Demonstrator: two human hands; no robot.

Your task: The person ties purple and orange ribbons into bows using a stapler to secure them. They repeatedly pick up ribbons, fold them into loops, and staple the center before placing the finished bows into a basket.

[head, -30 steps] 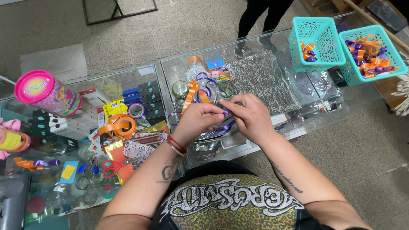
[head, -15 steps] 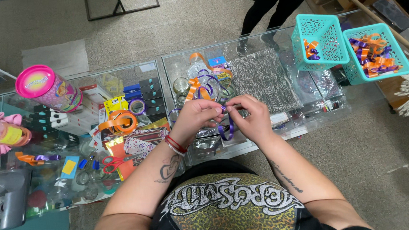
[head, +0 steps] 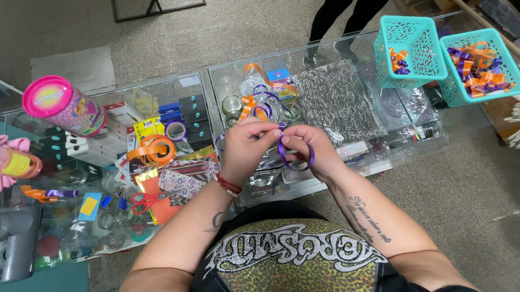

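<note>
My left hand [head: 247, 148] and my right hand [head: 308, 148] meet over a glass counter [head: 368, 164], both pinching a strip of purple ribbon [head: 294, 161] that curls into a loop under my right fingers. Just beyond the hands lie several finished purple and orange ribbon bows [head: 258, 104] on the glass. A dark patterned sheet [head: 336, 100] lies to the right of them. A red band sits on my left wrist.
Two teal baskets [head: 408, 49] [head: 480, 66] with ribbon bows stand at the right. An orange ribbon roll [head: 151, 149], red scissors [head: 147, 199], a pink-lidded tube [head: 65, 106] and a grey tape dispenser [head: 13, 245] crowd the left. A person's dark legs [head: 348, 11] stand beyond the counter.
My hands have drawn slightly toward me and the purple ribbon now hangs in a wider loop below my right fingers.
</note>
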